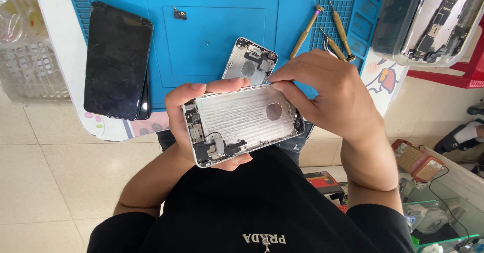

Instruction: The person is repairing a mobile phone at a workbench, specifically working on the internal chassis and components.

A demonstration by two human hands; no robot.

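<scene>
Cradling a stripped silver phone housing (242,124) from beneath, the left hand (189,107) is wrapping its fingers around the edge, keeping the open interior facing up. The right hand (327,94) is pinching closed at the housing's top edge. A second housing (249,61) is lying on the blue mat (201,36), screwdrivers (322,28) beside it.

Second housing (250,61) half behind hands

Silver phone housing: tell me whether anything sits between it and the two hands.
Nothing does. The left hand cradles the silver phone housing directly, and the right hand pinches its upper edge. The second housing lies behind, on the blue mat.
</scene>
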